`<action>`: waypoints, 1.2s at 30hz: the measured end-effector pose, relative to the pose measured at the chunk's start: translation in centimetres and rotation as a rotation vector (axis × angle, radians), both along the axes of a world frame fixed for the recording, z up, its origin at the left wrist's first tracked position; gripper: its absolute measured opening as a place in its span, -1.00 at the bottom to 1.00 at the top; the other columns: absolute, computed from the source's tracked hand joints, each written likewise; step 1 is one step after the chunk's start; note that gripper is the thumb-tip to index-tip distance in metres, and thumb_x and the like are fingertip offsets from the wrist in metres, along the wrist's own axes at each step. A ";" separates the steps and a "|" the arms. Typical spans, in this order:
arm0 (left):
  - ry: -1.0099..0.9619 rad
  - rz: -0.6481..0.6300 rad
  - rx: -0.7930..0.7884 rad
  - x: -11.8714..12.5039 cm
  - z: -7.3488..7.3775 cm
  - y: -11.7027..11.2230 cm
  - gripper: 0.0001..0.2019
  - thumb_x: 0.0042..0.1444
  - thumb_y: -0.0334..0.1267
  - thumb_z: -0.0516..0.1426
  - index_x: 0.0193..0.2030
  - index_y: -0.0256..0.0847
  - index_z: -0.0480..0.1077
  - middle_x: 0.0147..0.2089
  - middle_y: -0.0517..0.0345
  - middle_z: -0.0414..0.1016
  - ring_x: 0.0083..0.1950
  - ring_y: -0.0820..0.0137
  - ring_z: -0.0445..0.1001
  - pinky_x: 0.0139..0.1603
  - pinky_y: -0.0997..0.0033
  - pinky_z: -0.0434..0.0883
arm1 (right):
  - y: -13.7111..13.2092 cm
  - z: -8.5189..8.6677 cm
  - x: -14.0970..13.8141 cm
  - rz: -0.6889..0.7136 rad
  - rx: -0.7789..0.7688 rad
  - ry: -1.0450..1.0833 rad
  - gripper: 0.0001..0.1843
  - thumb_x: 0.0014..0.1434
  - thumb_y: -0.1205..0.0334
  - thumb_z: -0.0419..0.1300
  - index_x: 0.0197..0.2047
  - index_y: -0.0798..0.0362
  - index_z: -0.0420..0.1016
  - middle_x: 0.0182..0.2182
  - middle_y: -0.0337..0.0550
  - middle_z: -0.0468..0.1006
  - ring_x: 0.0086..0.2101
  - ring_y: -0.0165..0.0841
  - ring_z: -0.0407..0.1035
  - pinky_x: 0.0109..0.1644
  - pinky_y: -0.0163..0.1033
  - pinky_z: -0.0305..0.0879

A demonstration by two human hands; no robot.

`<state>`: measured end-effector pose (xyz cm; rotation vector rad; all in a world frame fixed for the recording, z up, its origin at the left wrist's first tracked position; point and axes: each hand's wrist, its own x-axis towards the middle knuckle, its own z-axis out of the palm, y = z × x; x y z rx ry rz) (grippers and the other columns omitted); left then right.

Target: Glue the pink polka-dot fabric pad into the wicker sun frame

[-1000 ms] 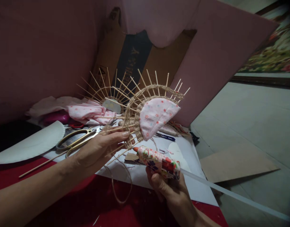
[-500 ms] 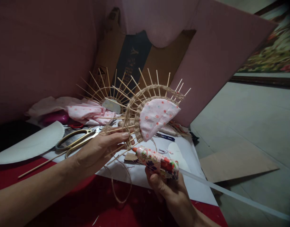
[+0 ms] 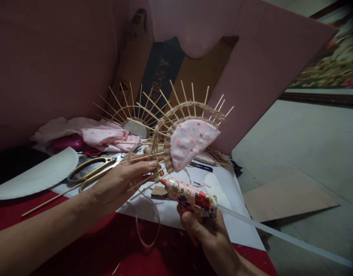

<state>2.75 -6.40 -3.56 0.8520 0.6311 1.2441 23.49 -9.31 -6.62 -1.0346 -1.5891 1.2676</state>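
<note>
My left hand (image 3: pixel 136 172) is closed on the lower left of a half-round fan (image 3: pixel 193 143), whose pink dotted cloth centre is bordered by woven twine with thin sticks radiating outward. A loose loop of twine (image 3: pixel 149 243) hangs below it. In my right hand (image 3: pixel 203 234) is a glue gun (image 3: pixel 190 195) wrapped in floral paper, its orange nozzle at the fan's lower twine end, where I cannot tell if it touches. A long clear glue stick (image 3: pixel 268 228) juts from the gun's back towards the lower right.
Gold-handled scissors (image 3: pixel 91 168), a folded white paper plate (image 3: pixel 41 176) and pink dotted cloth (image 3: pixel 107 136) lie at the left. A second stick fan (image 3: pixel 136 128) stands behind. Dark blue thread snips (image 3: pixel 202 166) rest on white paper (image 3: pixel 170 214). A cardboard box (image 3: pixel 193 73) is at the back.
The fan has tilted very slightly, its upper stick tips shifting a little up and right. Both hands and the glue gun look nearly still.
</note>
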 end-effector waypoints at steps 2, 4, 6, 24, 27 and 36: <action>-0.004 -0.002 0.000 -0.1 -0.1 0.0 -0.72 0.08 -0.41 0.17 -0.03 -0.27 0.44 0.00 0.07 0.54 0.01 0.29 0.47 0.06 0.32 0.37 | 0.0 -0.3 0.1 -0.013 0.009 -0.018 -0.70 0.07 -0.01 0.25 -0.26 0.03 0.56 -0.46 -0.19 0.51 -0.40 -0.32 0.38 -0.25 -0.22 0.37; -0.006 0.000 -0.012 -0.2 -0.2 -0.1 -0.74 0.08 -0.42 0.17 -0.06 -0.28 0.45 0.00 0.07 0.54 0.03 0.29 0.46 0.07 0.32 0.36 | 0.1 -0.6 0.2 -0.024 0.024 -0.015 -0.70 0.08 -0.02 0.24 -0.24 0.04 0.55 -0.60 -0.26 0.40 -0.49 -0.36 0.32 -0.31 -0.22 0.35; -0.007 -0.002 -0.014 -0.2 -0.2 -0.1 -0.75 0.08 -0.42 0.17 -0.06 -0.27 0.45 0.00 0.08 0.54 0.02 0.29 0.47 0.06 0.34 0.36 | 0.2 -0.8 0.3 -0.022 0.038 -0.009 -0.70 0.09 -0.02 0.22 -0.27 0.04 0.54 -0.70 -0.32 0.27 -0.55 -0.37 0.26 -0.35 -0.21 0.32; 0.021 0.015 -0.032 -0.3 -0.6 0.1 -0.84 0.02 -0.35 0.22 -0.21 -0.18 0.52 0.01 0.07 0.53 -0.01 0.28 0.48 0.03 0.34 0.38 | 0.1 0.1 0.1 0.036 0.125 -0.061 -0.72 0.11 -0.02 0.20 -0.38 0.03 0.51 -0.56 -0.19 0.44 -0.37 -0.26 0.37 -0.26 -0.19 0.34; 0.033 0.026 -0.054 -0.4 -0.7 0.2 -0.82 0.01 -0.34 0.23 -0.20 -0.17 0.51 -0.01 0.09 0.53 -0.02 0.30 0.48 0.03 0.36 0.38 | 0.1 0.2 0.0 0.048 0.136 -0.064 -0.74 0.14 0.00 0.17 -0.27 0.03 0.50 -0.36 -0.15 0.50 -0.29 -0.27 0.38 -0.16 -0.19 0.34; 0.052 0.021 -0.064 -0.3 -0.5 0.3 -0.73 0.01 -0.34 0.23 -0.09 -0.15 0.48 0.05 0.08 0.50 0.04 0.28 0.46 0.05 0.35 0.38 | -0.1 0.3 -0.2 0.001 0.147 -0.068 -0.67 0.10 -0.04 0.20 -0.23 0.04 0.52 -0.36 -0.12 0.52 -0.29 -0.24 0.40 -0.19 -0.17 0.36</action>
